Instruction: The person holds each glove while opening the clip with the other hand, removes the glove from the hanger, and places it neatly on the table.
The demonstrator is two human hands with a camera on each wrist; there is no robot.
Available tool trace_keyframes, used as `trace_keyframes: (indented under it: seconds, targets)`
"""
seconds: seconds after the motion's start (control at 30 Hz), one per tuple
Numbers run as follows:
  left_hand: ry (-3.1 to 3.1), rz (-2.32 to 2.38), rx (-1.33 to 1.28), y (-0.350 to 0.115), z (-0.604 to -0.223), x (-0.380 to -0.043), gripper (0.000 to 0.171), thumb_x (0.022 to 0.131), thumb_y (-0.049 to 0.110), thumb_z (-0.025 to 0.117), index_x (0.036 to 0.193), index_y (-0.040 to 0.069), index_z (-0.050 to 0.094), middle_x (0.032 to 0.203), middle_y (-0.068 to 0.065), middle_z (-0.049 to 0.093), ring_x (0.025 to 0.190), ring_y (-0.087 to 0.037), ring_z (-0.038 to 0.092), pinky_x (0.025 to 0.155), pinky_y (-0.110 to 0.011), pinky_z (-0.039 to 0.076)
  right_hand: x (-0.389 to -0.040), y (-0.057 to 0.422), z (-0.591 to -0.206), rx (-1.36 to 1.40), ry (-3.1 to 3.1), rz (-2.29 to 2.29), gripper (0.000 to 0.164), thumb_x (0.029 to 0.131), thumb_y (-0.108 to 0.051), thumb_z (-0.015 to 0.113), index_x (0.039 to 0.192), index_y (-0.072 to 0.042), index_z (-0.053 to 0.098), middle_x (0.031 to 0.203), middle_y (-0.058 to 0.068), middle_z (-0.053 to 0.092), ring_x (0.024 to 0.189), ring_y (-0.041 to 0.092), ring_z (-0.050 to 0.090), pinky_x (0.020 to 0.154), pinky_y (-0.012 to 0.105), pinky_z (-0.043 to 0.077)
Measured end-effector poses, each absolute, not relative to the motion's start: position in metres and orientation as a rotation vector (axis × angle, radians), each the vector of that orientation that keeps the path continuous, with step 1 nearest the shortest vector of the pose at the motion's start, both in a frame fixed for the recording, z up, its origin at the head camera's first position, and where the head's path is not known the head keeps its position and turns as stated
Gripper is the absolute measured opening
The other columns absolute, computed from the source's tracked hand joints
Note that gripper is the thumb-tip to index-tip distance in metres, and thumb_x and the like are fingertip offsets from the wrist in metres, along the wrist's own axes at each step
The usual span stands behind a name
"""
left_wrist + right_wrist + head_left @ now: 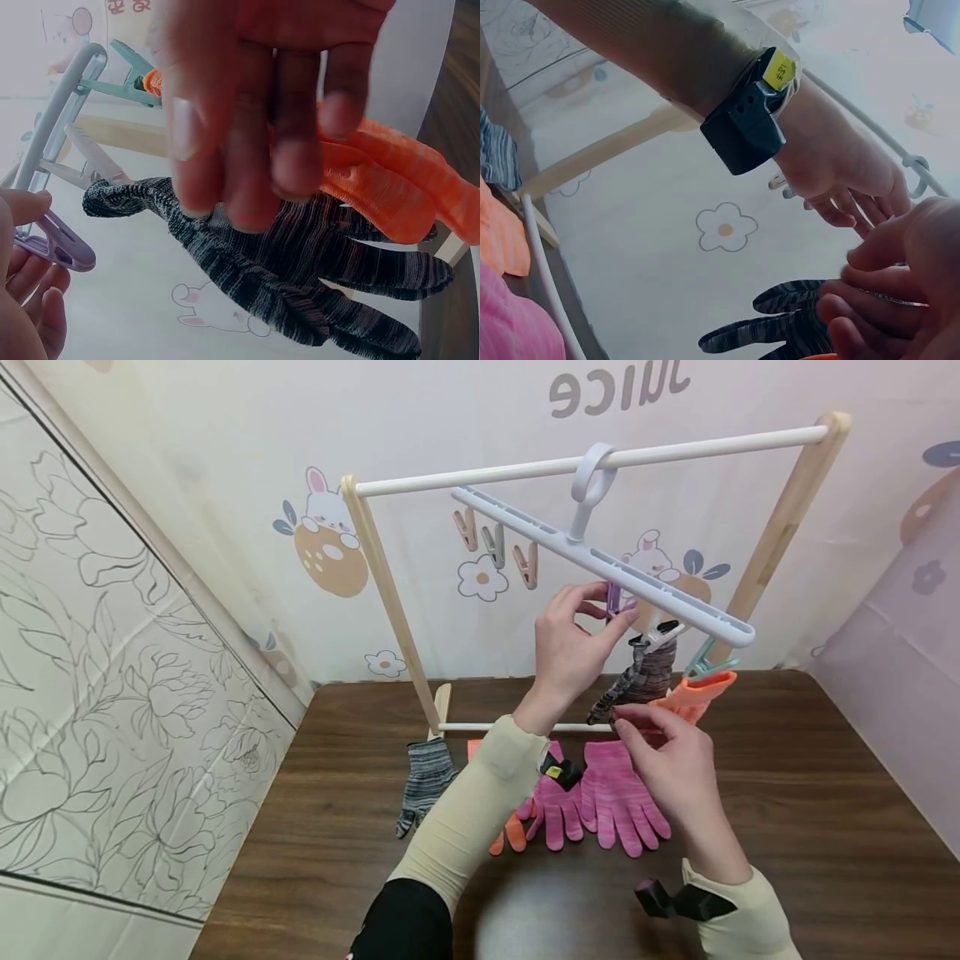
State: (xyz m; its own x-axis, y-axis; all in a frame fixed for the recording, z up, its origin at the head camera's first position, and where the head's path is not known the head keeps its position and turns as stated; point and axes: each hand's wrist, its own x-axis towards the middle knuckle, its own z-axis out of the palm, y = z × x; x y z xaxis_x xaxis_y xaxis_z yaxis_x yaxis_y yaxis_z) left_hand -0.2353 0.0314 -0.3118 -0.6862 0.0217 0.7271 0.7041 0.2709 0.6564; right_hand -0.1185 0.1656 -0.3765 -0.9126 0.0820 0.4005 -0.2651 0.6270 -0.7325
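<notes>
My left hand (572, 639) pinches a purple clothespin (64, 244) just under the bar of a pale hanger (637, 578). A dark striped knit glove (255, 244) hangs from that bar by a white clothespin (663, 635). Beside it an orange glove (693, 693) hangs from a green clothespin (708, 662). My right hand (671, 760) is at the dark glove, its fingers loosely extended and overlapping the knit in the left wrist view. In the right wrist view, the right thumb stands apart from the fingers.
The hanger hooks over the white rail (472, 477) of a wooden frame. Pink gloves (618, 793), an orange glove (513, 835) and a grey striped glove (427, 781) lie on the brown table (322, 860). Several loose clothespins (527, 566) show behind the frame.
</notes>
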Motion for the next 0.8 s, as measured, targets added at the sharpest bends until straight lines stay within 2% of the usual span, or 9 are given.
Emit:
trace_keyframes:
  seconds: [0.13, 0.27, 0.47, 0.8]
  targets:
    - [-1.934, -1.456, -0.649, 0.031, -0.311, -0.235, 0.034, 0.084, 0.024, 0.082, 0.111, 0.008, 0.070, 0.102, 0.001, 0.067, 0.084, -0.002, 0.063, 0.059, -0.014, 0.049, -0.121, 0.162, -0.375, 0.079, -2.390, 1.192, 0.023, 0.096, -0.018, 0.066, 0.115, -0.007, 0.072, 0.105, 0.009, 0.070, 0.087, 0.014, 0.066, 0.070, 0.010, 0.048]
    - [-1.921, -1.461, -0.658, 0.031, -0.311, -0.234, 0.034, 0.084, 0.024, 0.082, 0.111, 0.008, 0.070, 0.102, 0.001, 0.067, 0.084, -0.002, 0.062, 0.059, -0.014, 0.049, -0.125, 0.159, -0.375, 0.010, -2.318, 1.236, 0.028, 0.095, -0.017, 0.067, 0.121, -0.007, 0.070, 0.107, 0.007, 0.071, 0.086, 0.003, 0.064, 0.074, 0.008, 0.049]
    - [-1.913, -1.459, -0.666, 0.031, -0.312, -0.235, 0.035, 0.084, 0.023, 0.083, 0.111, 0.007, 0.070, 0.101, 0.000, 0.067, 0.083, -0.003, 0.063, 0.058, -0.014, 0.049, -0.130, 0.155, -0.376, -0.030, -2.230, 1.287, 0.035, 0.094, -0.014, 0.067, 0.129, -0.008, 0.065, 0.110, 0.006, 0.071, 0.091, 0.002, 0.063, 0.077, 0.009, 0.049]
    - [-1.901, -1.460, -0.670, 0.031, -0.314, -0.235, 0.036, 0.083, 0.024, 0.083, 0.112, 0.007, 0.070, 0.100, 0.000, 0.068, 0.083, -0.003, 0.062, 0.059, -0.014, 0.049, -0.140, 0.148, -0.376, -0.091, -2.132, 1.277, 0.037, 0.092, -0.015, 0.069, 0.127, -0.002, 0.066, 0.108, 0.013, 0.071, 0.086, -0.006, 0.060, 0.073, 0.006, 0.048]
